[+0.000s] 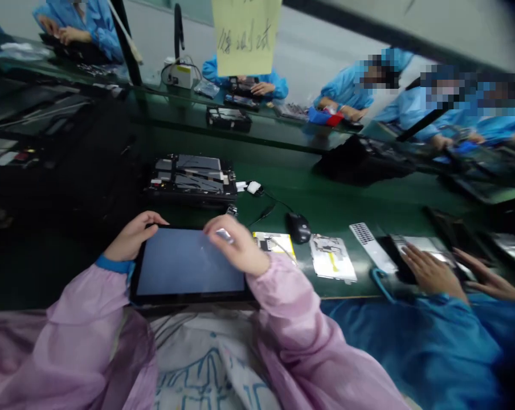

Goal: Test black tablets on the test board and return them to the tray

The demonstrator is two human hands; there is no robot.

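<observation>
A black-framed tablet with a lit, plain grey-blue screen lies near the front edge of the bench. My left hand grips its upper left corner, thumb on the frame and fingers along the top edge. Over the upper right part of the screen is my right hand, its fingers curled in and slightly blurred. A small bright patch shows between thumb and fingers; whether it is a held thing or a reflection I cannot tell. Just right of that hand lies an opened flat device with yellow edging.
Behind the tablet sits a stack of opened devices with a white plug and cable. A black mouse, a silvery panel and a white perforated strip lie rightward. A co-worker's hand rests on a device. A yellow note hangs above.
</observation>
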